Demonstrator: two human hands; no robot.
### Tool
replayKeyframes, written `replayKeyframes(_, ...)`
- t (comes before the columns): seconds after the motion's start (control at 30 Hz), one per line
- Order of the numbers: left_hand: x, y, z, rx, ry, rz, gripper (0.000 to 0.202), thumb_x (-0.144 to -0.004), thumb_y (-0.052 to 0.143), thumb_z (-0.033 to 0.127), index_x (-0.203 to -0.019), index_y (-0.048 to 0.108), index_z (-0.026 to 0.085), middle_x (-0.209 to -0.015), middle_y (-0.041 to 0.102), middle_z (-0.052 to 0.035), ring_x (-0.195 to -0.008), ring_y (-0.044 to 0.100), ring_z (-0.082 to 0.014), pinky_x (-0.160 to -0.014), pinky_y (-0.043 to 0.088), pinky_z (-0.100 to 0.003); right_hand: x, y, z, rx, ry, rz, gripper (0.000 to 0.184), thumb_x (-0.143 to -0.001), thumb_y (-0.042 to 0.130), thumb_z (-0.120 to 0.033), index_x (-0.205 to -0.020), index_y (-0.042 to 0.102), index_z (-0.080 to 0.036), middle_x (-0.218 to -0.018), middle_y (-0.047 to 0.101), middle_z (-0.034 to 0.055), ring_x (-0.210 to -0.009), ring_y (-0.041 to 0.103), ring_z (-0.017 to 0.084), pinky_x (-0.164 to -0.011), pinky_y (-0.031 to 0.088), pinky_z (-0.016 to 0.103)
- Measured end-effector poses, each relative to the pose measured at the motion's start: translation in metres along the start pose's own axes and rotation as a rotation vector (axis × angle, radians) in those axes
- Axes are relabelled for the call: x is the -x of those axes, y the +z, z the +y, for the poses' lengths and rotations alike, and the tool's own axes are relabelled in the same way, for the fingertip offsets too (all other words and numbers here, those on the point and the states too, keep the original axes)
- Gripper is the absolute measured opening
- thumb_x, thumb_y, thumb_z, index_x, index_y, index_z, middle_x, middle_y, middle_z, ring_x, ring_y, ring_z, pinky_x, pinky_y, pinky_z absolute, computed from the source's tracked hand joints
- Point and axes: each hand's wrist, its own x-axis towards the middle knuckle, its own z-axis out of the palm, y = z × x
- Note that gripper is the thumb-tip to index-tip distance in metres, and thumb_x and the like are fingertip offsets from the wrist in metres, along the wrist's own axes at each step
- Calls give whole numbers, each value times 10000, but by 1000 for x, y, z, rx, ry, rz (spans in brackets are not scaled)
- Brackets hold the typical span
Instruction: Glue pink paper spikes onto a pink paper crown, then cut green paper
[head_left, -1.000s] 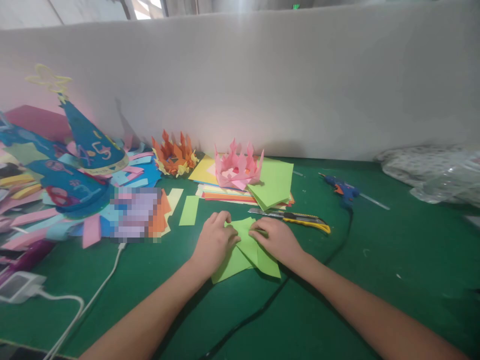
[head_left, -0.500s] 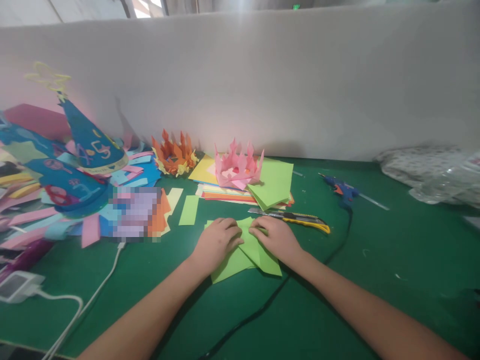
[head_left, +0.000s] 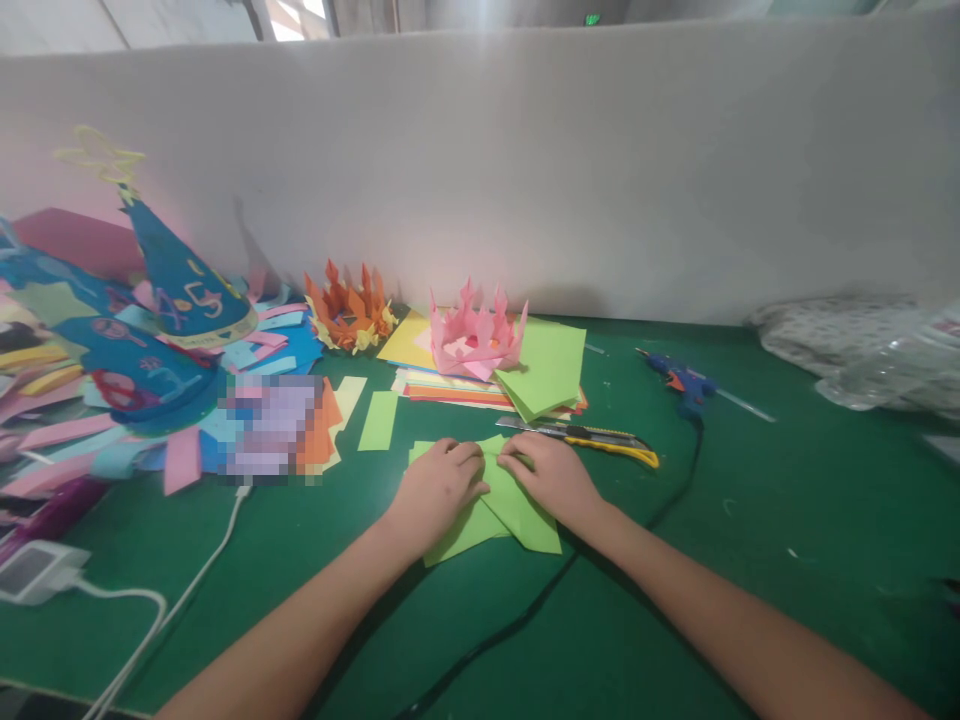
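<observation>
Light green paper (head_left: pixel 523 512), folded and overlapping, lies on the green table in front of me. My left hand (head_left: pixel 444 482) rests on its left part with the fingers curled together and pressed on the sheet. From the other side, my right hand (head_left: pixel 551 472) pinches the upper part of the paper between bent fingers and thumb. The fingertips of both hands are close together, and they hide part of the folds. Just beyond my right hand lies a yellow utility knife (head_left: pixel 611 441) with its blade out.
A pink paper crown (head_left: pixel 478 340) stands on stacked coloured paper, beside an orange crown (head_left: pixel 349 310). Blue cone hats (head_left: pixel 196 275) and paper strips crowd the left. A blue glue gun (head_left: pixel 679 380) lies at right; its black cable (head_left: pixel 517 622) crosses the table. A white partition (head_left: pixel 600 170) stands behind.
Both hands stay on the green paper with almost no movement. The fingers of my left hand have shifted very slightly to the right.
</observation>
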Motion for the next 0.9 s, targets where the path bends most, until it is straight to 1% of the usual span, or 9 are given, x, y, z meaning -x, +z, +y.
replayKeyframes(0.13,1,0,1,27,-50,-12,192,-840,538,300,-956,585,154,-1001,627,-58,-885,543,-198,-761,428,-323,1,-1,-2,21,-24,15,99,-848,519,-221,-838,608,-181,-819,627,40,-795,557,182,-717,407,291)
replayKeyframes(0.2,1,-1,1,55,-70,-8,191,-840,537,299,-964,587,163,-1014,627,-49,-900,535,-199,-763,428,-319,1,-4,-5,47,-92,65,108,-841,534,-216,-901,613,-173,-894,620,64,-866,537,201,-770,399,318)
replayKeyframes(0.27,2,-1,1,82,-86,-7,202,-843,530,317,-962,595,168,-1028,626,-40,-903,528,-202,-759,429,-317,3,-8,-10,75,-201,100,122,-850,523,-221,-898,627,-180,-937,608,78,-911,510,214,-809,376,345)
replayKeyframes(0.37,2,0,-2,110,-83,-3,209,-869,487,318,-944,615,172,-1033,627,-37,-880,529,-192,-747,428,-311,5,-11,-16,57,-369,1,174,-878,487,-237,-822,643,-186,-852,612,67,-850,512,197,-770,370,338)
replayKeyframes(0.43,3,1,-6,134,-72,11,211,-897,437,265,-948,627,187,-1036,631,-27,-852,532,-174,-738,421,-299,6,-10,-18,15,-426,-99,193,-888,470,-225,-823,646,-182,-803,618,58,-808,523,181,-737,378,320)
replayKeyframes(0.53,3,2,-13,185,-42,32,251,-907,395,179,-968,636,206,-1053,638,-15,-830,544,-153,-741,408,-287,6,-8,-19,-35,-427,-178,203,-894,447,-193,-941,644,-180,-888,637,71,-844,535,180,-751,398,312)
replayKeyframes(0.67,0,-2,-22,266,33,13,318,-873,373,78,-914,661,206,-1029,651,-16,-802,568,-134,-738,385,-286,4,-6,-22,-21,-413,-215,306,-908,378,-163,-1125,593,-171,-1030,624,103,-894,533,197,-759,418,317)
replayKeyframes(0.8,-4,-6,-28,348,78,-10,389,-839,350,18,-917,666,231,-995,662,10,-781,571,-118,-725,366,-281,3,-4,-25,29,-422,-231,352,-898,352,-136,-1162,581,-170,-1009,622,112,-888,523,208,-750,416,325)
replayKeyframes(0.9,-4,-5,-32,366,76,-7,404,-838,345,25,-951,666,242,-1028,660,9,-781,571,-121,-744,371,-286,2,-8,-22,65,-457,-272,364,-881,354,-113,-1128,615,-170,-904,616,107,-830,518,199,-705,406,309)
